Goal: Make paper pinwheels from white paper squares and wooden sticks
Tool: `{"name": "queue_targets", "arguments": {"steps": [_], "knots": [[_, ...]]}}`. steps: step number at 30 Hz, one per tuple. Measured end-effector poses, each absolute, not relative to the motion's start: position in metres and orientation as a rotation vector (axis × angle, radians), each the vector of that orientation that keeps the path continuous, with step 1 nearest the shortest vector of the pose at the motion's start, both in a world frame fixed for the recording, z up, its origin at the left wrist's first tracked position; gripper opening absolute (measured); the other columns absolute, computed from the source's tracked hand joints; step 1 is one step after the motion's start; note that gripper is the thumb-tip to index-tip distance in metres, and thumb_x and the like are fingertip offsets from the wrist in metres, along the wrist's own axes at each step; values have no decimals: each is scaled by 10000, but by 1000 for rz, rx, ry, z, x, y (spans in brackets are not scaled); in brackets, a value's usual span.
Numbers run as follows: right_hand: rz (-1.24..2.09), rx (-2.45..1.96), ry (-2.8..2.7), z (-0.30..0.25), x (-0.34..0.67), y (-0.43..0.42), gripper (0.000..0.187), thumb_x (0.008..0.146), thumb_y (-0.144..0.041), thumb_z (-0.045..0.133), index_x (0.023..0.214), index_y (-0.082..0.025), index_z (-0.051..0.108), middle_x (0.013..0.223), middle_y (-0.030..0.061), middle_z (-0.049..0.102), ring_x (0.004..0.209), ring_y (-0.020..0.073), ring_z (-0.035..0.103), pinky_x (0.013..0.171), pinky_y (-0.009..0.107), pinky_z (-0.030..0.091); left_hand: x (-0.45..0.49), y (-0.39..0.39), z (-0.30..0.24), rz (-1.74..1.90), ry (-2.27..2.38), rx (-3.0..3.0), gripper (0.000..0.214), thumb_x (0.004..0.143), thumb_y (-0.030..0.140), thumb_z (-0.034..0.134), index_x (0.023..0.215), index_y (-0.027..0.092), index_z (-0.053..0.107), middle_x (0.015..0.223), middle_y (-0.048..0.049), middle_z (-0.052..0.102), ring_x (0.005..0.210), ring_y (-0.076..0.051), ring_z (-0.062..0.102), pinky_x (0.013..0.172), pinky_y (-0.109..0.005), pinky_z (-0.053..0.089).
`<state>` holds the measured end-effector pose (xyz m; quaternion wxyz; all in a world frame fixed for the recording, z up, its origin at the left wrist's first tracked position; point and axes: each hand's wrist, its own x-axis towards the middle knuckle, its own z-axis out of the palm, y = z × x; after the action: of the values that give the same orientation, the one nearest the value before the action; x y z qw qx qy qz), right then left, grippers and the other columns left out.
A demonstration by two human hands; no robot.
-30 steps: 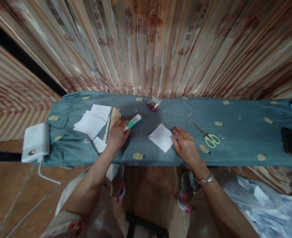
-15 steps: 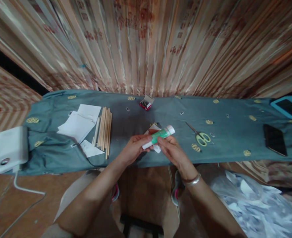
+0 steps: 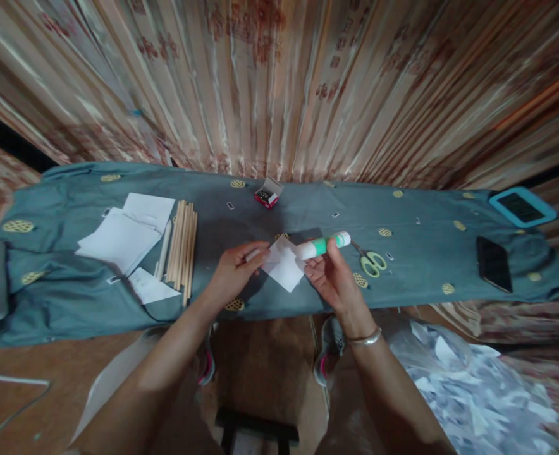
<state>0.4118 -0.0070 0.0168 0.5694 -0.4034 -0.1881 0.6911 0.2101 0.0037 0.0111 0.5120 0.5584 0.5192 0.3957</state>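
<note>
A green-and-white glue stick (image 3: 321,246) lies tilted in my right hand (image 3: 334,278), its thumb pressed along the tube and its left end pointing over a small white paper (image 3: 286,268). That paper rests on the cloth between my hands. My left hand (image 3: 239,268) is at the paper's left corner, thumb and fingers brought together. Something pale shows at those fingertips, but blur keeps me from telling what it is. Green-handled scissors (image 3: 372,263) lie just right of my right hand, with the blade tips partly behind the glue stick.
Left on the green cloth (image 3: 227,234) are white papers (image 3: 121,237) and a bundle of wooden sticks (image 3: 182,246). A small open red box (image 3: 267,194) stands behind the paper. To the right are a black phone (image 3: 494,264) and a blue-framed device (image 3: 523,206). Paper scraps (image 3: 479,392) fill a bag below.
My hands have moved apart. The glue stick has shifted right with my right hand, and the white paper beneath is now uncovered. The whole view has shifted slightly.
</note>
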Motion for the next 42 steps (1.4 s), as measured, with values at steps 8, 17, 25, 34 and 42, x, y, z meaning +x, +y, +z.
{"name": "queue_targets", "arguments": {"steps": [8, 17, 25, 34, 42], "knots": [[1772, -865, -414, 26, 415, -16, 274, 706, -404, 795, 881, -206, 722, 831, -15, 753, 690, 99, 659, 601, 181, 543, 185, 23, -15, 717, 1590, 2202, 347, 882, 162, 456, 1146, 175, 681, 1259, -127, 636, 1172, -296, 547, 1011, -527, 443], [1677, -937, -565, 31, 418, -18, 268, 628, -218, 761, 892, -238, 722, 887, -2, 762, 756, 133, 668, 697, 244, 545, 203, -2, -3, 841, 1407, 2417, 362, 941, 158, 408, 1262, 170, 575, 1401, -138, 522, 1375, -272, 386, 1123, -531, 353], [1219, -1304, -989, 20, 425, -6, 245, 653, -347, 786, 826, -206, 684, 745, -14, 710, 673, 139, 626, 653, 273, 502, 237, -38, -17, 590, 1208, 2545, 494, 895, 357, 591, 1359, 213, 508, 1529, -191, 344, 1452, -376, 232, 1121, -627, 266], [721, -1655, -1553, 8, 417, -2, 379, 735, -537, 704, 771, -169, 617, 706, 27, 685, 622, 163, 598, 590, 288, 431, 237, -39, -21, 530, 1225, 2520, 510, 859, 401, 634, 1319, 197, 547, 1508, -202, 372, 1422, -388, 284, 1133, -636, 227], [488, -1765, -1730, 6, 410, 1, 494, 772, -664, 600, 823, -173, 632, 673, 43, 674, 581, 182, 582, 566, 294, 400, 238, -39, -20, 512, 1237, 2518, 504, 868, 414, 617, 1317, 196, 543, 1499, -190, 387, 1425, -384, 283, 1140, -626, 222]]}}
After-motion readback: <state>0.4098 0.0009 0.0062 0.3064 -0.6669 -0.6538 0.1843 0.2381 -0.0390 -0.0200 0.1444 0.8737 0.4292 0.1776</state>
